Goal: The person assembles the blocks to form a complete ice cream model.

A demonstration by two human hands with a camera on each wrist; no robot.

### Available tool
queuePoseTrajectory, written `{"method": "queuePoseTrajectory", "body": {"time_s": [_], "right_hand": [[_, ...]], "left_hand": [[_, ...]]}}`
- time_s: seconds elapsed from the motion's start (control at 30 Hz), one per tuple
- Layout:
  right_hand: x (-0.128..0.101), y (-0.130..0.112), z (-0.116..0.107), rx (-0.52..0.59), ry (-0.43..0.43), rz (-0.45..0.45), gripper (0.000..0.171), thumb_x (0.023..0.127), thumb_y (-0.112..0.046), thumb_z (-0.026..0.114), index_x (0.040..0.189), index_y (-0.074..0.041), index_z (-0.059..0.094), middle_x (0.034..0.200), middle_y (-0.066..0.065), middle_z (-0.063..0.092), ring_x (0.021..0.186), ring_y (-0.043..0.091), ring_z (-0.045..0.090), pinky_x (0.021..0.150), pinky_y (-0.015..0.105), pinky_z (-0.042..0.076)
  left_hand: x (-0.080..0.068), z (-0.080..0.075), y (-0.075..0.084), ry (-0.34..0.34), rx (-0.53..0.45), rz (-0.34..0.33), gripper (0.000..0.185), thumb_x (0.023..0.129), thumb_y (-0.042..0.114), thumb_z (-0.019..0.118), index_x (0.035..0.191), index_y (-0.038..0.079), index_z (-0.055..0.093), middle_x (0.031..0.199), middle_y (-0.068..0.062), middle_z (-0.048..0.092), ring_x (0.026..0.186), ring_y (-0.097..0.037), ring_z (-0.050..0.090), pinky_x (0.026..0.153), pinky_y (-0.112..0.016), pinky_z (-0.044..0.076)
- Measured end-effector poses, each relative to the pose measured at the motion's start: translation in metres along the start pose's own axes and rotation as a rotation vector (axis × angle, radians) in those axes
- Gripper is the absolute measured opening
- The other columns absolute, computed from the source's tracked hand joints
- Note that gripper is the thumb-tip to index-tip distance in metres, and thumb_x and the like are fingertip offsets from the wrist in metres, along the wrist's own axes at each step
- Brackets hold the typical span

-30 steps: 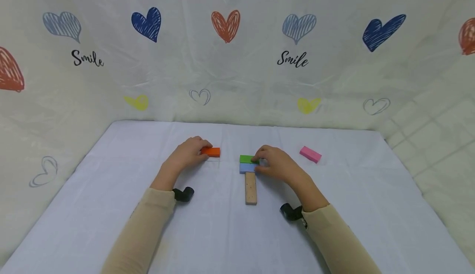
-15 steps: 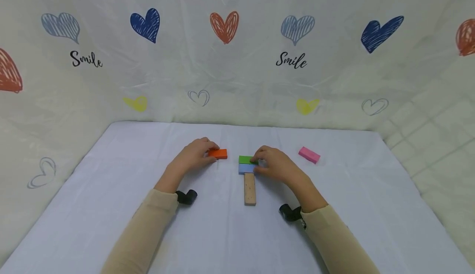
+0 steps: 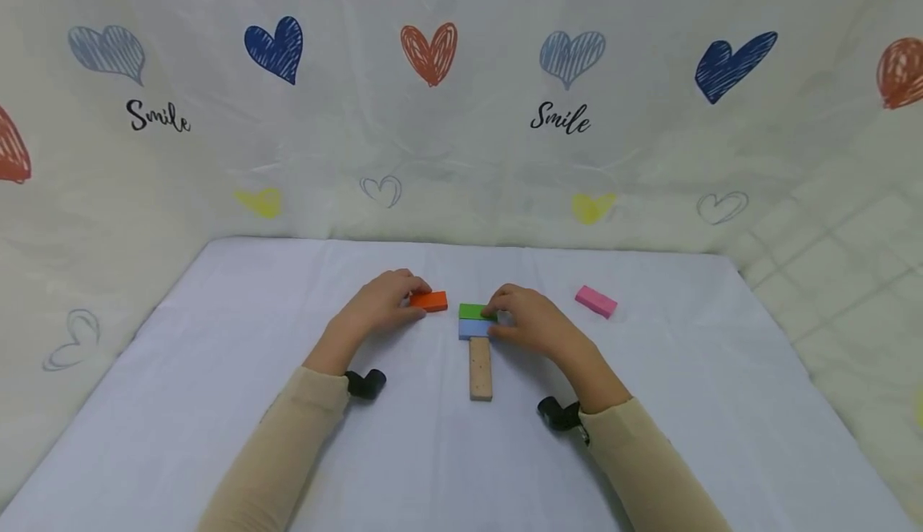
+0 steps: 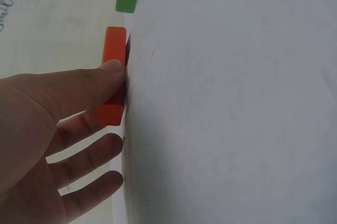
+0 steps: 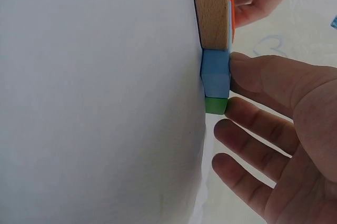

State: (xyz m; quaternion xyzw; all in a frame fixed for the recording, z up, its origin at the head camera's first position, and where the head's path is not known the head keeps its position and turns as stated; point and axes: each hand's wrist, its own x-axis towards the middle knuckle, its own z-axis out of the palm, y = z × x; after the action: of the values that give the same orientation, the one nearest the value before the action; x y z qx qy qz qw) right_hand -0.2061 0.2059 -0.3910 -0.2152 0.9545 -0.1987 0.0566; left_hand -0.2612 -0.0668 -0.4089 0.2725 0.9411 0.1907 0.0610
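Note:
My left hand (image 3: 404, 301) pinches the left end of an orange block (image 3: 431, 301) that lies flat on the white cloth (image 3: 238, 404). In the left wrist view the thumb (image 4: 97, 76) lies on the orange block (image 4: 114, 60) and the index finger sits behind it. A green block (image 3: 472, 311) and a blue block (image 3: 472, 328) lie side by side across the top of a wooden block (image 3: 480, 368). My right hand (image 3: 499, 317) rests against their right ends, with the thumb (image 5: 253, 71) on the blue block (image 5: 216, 79) and a finger (image 5: 253, 121) at the green block (image 5: 216, 106).
A pink block (image 3: 595, 301) lies alone to the right, near the cloth's back edge. A draped sheet printed with hearts (image 3: 430, 51) stands behind and to both sides of the cloth.
My left hand has slid the orange block to the right, closer to the green block. The right hand stays on the green and blue blocks.

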Motion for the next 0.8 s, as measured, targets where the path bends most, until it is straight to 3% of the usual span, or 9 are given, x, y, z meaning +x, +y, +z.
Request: {"method": "queuePoseTrajectory", "body": {"time_s": [0.33, 0.8], "right_hand": [[0.002, -0.001, -0.001, -0.018, -0.005, 0.005, 0.028, 0.088, -0.022, 0.078, 0.114, -0.012, 0.075, 0.12, 0.003, 0.065, 0.114, 0.021, 0.06, 0.102, 0.041, 0.05], [0.002, -0.001, 0.0, -0.014, -0.011, 0.028, 0.027, 0.088, -0.023, 0.078, 0.113, -0.014, 0.075, 0.12, 0.002, 0.065, 0.115, 0.021, 0.059, 0.102, 0.041, 0.049]], "left_hand": [[0.012, -0.001, 0.003, -0.024, 0.012, -0.015, 0.034, 0.092, 0.027, 0.073, 0.124, 0.019, 0.069, 0.111, 0.0, 0.063, 0.099, -0.019, 0.054, 0.091, -0.035, 0.049], [0.027, 0.0, 0.014, -0.056, 0.044, 0.03, 0.036, 0.091, 0.027, 0.074, 0.125, 0.017, 0.069, 0.11, 0.0, 0.063, 0.097, -0.017, 0.055, 0.09, -0.034, 0.049]]}}
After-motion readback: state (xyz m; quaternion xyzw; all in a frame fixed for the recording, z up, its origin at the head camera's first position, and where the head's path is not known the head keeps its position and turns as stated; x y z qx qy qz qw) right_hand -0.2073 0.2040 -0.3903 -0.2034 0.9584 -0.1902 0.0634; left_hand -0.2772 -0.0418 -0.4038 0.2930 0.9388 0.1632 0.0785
